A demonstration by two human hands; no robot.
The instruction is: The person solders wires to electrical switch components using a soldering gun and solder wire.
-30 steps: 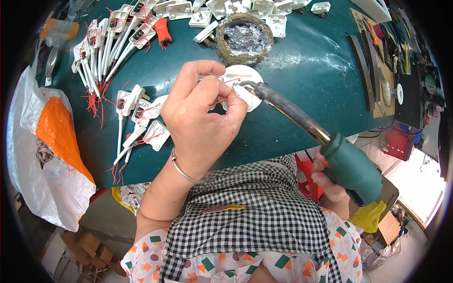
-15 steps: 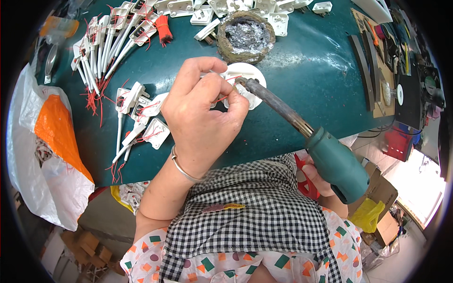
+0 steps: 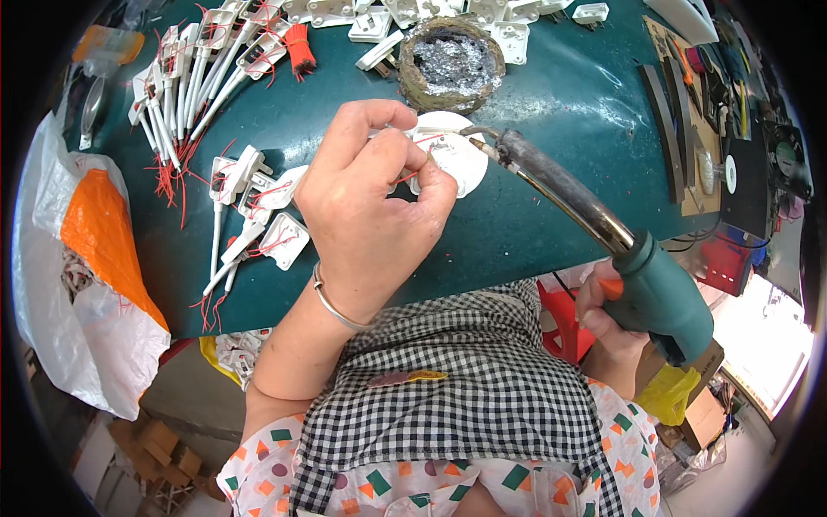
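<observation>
My left hand [image 3: 379, 185] is closed in a pinch on a thin red wire [image 3: 411, 176], over a round white plastic piece [image 3: 465, 165] on the table. The fingers cover part of that piece. On the right, my right hand [image 3: 610, 319] is wrapped round the handle of a green soldering gun [image 3: 659, 289] with an orange trigger. Its long dark barrel slants up and left, and the bent tip is over the far edge of the white piece, a little apart from my left fingertips. Just beyond lies a crusty round dish [image 3: 411, 82] with silvery metal inside.
White plug parts with cables and red wires [image 3: 258, 202] lie left of my hand, with more [image 3: 194, 73] behind them. A red wire bundle [image 3: 299, 50], white housings [image 3: 510, 41] along the back, dark bars [image 3: 662, 129] at right and a plastic bag [image 3: 112, 284] at left surround the green table [image 3: 551, 155].
My right hand has moved the soldering gun to the right, so its tip has drawn back from my left fingertips. The left hand stays nearly in place, still pinching the wire.
</observation>
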